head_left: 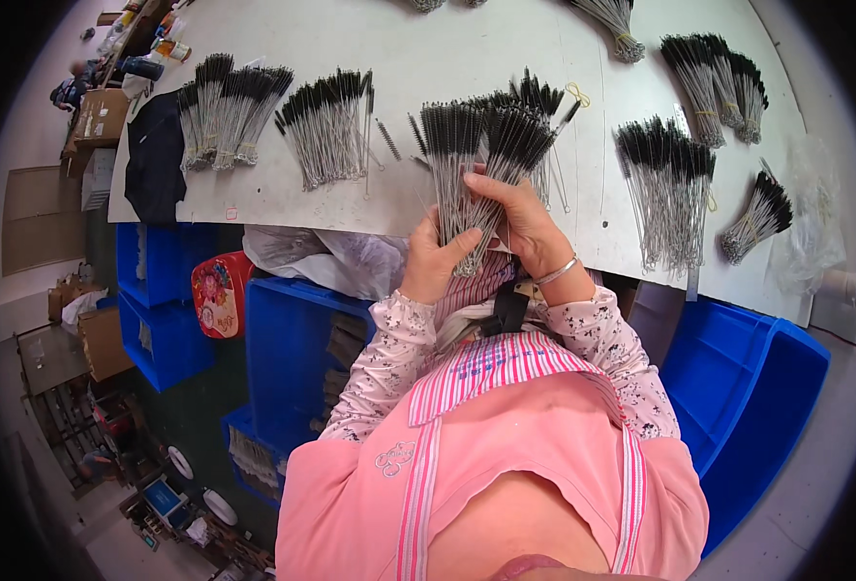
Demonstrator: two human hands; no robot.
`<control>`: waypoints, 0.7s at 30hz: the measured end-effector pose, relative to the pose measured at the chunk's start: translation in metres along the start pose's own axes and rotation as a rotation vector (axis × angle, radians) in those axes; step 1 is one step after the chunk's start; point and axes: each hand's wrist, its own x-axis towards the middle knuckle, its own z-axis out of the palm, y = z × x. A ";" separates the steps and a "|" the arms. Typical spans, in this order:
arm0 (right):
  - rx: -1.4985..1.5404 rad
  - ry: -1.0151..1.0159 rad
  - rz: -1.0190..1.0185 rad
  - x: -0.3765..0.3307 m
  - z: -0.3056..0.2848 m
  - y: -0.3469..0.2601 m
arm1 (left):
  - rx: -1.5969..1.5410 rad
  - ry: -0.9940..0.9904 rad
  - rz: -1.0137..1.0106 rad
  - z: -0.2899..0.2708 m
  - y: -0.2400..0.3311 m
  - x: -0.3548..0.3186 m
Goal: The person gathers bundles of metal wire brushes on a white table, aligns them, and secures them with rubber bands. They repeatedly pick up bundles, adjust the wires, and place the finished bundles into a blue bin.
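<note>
both hands, left hand (435, 263) and right hand (523, 218), fingers closed round wire brush bundle (481, 155); loose grip risks brushes fanning, slipping onto tabletop (583, 242)

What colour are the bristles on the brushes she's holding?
Black, on silver wire stems; brushes, head view.

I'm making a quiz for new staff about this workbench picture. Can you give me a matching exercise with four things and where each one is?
Things:
1. brush bundle
2. blue bin
3. dark cloth
4. bracelet

Places:
A. table's far left
B. right wrist
C. held in left hand and right hand
D. below the table's right edge

Pairs: 1-C, 2-D, 3-A, 4-B
</note>
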 end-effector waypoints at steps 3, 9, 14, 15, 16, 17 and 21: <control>0.025 -0.030 0.010 -0.003 0.005 -0.004 | 0.058 0.040 0.102 0.006 -0.004 0.000; 0.053 -0.029 0.006 -0.002 0.002 -0.002 | 0.081 0.090 0.113 0.012 0.002 -0.002; 0.030 -0.025 0.016 -0.003 0.002 -0.002 | -0.130 0.048 0.000 0.007 0.003 -0.004; 0.022 -0.017 0.011 -0.003 0.003 -0.003 | -0.136 0.061 0.010 0.008 0.004 -0.004; 0.014 -0.008 0.007 -0.003 0.004 -0.004 | -0.142 0.075 0.020 0.008 0.004 -0.005; -0.003 -0.015 -0.014 -0.001 0.004 -0.003 | -0.125 0.078 0.040 0.008 0.002 -0.004; -0.034 -0.028 -0.060 0.001 0.003 -0.001 | -0.072 0.110 0.079 0.009 0.000 -0.003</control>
